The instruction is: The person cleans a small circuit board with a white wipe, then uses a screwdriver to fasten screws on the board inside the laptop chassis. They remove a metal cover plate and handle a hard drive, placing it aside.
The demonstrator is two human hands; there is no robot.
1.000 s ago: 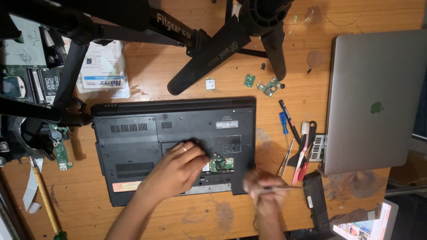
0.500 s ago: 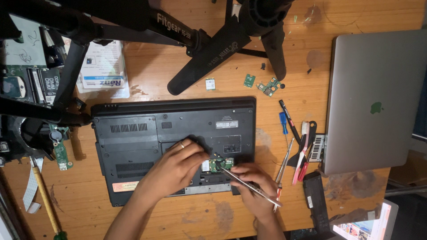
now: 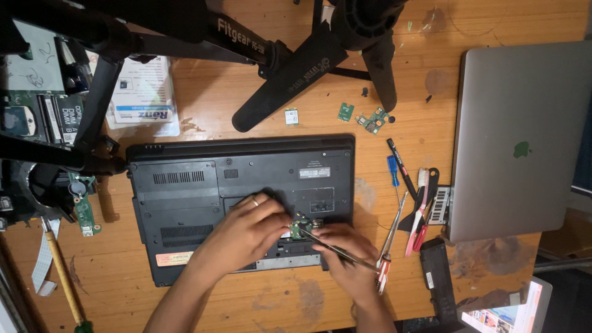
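On the wooden tabletop [image 3: 203, 108] in mid frame lies our black laptop [image 3: 240, 206], bottom up, its compartment already open. Our left hand [image 3: 246, 234] rests there, fingers curled, empty; our right hand [image 3: 345, 253] grips tweezers [image 3: 336, 250] at the small green card [image 3: 300, 230], still inside.

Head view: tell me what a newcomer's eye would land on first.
The black laptop lying bottom-up at the middle of the wooden table, with the left hand and right hand working a thin metal tool at a small green board. A closed silver laptop lies at the right, black tripod legs above.
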